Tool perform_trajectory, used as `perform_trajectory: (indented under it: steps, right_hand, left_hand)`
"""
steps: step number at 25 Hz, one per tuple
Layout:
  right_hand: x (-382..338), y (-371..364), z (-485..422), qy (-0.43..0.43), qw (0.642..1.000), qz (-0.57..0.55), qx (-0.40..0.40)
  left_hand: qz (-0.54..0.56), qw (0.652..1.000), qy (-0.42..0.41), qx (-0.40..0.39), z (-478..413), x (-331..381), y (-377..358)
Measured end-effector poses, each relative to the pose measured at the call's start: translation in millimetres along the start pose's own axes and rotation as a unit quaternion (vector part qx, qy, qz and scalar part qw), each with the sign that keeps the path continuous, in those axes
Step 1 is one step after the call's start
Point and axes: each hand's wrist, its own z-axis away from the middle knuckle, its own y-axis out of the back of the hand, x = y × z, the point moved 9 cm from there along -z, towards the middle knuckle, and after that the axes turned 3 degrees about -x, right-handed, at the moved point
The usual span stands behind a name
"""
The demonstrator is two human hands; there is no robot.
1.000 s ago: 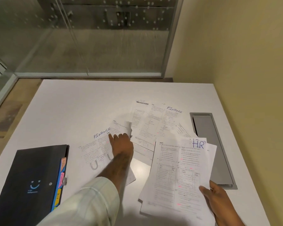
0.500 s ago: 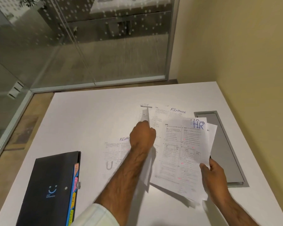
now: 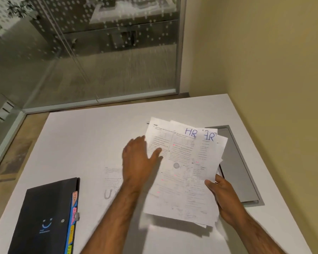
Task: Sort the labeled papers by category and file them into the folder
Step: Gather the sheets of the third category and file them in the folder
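My right hand (image 3: 223,196) grips a stack of printed papers (image 3: 184,182) by its right edge and holds it tilted above the white table (image 3: 92,140). Two blue "HR" labels show at the stack's top. My left hand (image 3: 139,158) pinches the left edge of the top HR sheet, thumb lying on the print. Another printed sheet (image 3: 111,180) lies flat on the table, partly hidden under my left forearm. The black expanding folder (image 3: 44,219) with coloured tabs lies shut at the near left.
A grey recessed cable tray (image 3: 237,167) sits in the table just right of the stack. A yellow wall runs along the right side. A glass partition stands beyond the far edge.
My left hand left the Finance sheet, reached to the far papers and brought one onto the stack. A second HR label now shows there. The stack has risen and hides the far papers.
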Motion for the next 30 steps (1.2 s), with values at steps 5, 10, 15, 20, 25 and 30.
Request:
perform_trajectory:
  steps: [5, 10, 15, 20, 25, 30]
  right_hand:
    - [17.3, -25.0, -6.2, -0.031, 0.997, -0.015, -0.067]
    - [23.5, -68.9, -9.7, -0.078, 0.985, 0.037, -0.147]
    - [15.2, 20.8, -74.7, 0.007, 0.958, 0.222, 0.181]
    - [33.0, 45.6, -123.7, -0.025, 0.743, 0.629, 0.229]
    - [43.2, 28.6, -135.4, -0.028, 0.723, 0.639, 0.263]
    - [31.9, 19.5, -134.9, -0.004, 0.732, 0.623, 0.276]
  left_hand:
    - [0.362, 0.845, 0.193, -0.344, 42.8, -81.6, -27.3]
    - [0.480, 0.757, 0.247, -0.368, 86.2, -92.8, -48.1]
    - [0.489, 0.784, 0.263, -0.278, 95.7, -109.3, -48.2]
    - [0.468, 0.794, 0.308, -0.236, 114.8, -121.8, -38.5]
    - [0.396, 0.821, 0.343, -0.227, 119.3, -143.7, -20.2]
    - [0.361, 0.837, 0.338, -0.233, 115.2, -138.6, -9.4]
